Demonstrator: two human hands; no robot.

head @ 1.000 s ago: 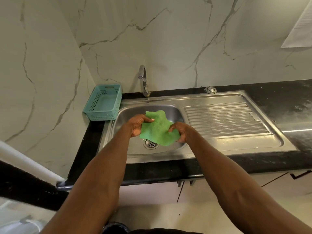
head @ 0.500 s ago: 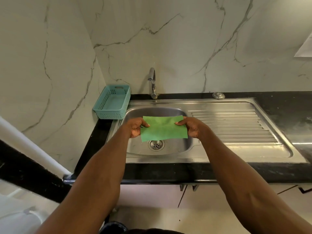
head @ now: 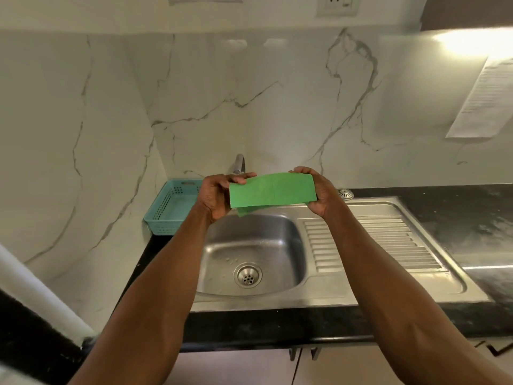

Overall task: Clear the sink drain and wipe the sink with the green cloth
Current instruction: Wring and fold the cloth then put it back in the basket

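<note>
Left hand and right hand each pinch one end of the folded green cloth, both grips grasping it, held up over the sink back edge. Drain sits bare in the basin; blue basket at the desk back-left corner.

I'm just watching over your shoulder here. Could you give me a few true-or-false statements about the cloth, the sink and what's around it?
1. Both hands hold the green cloth, the left hand at one end and the right hand at the other. True.
2. The cloth lies flat in the sink bowl. False: it is held up above the bowl.
3. A teal basket sits left of the sink. True.
4. The drain is covered by a plug. False: its strainer holes show.
5. Water runs from the tap. False: no stream is visible.
</note>
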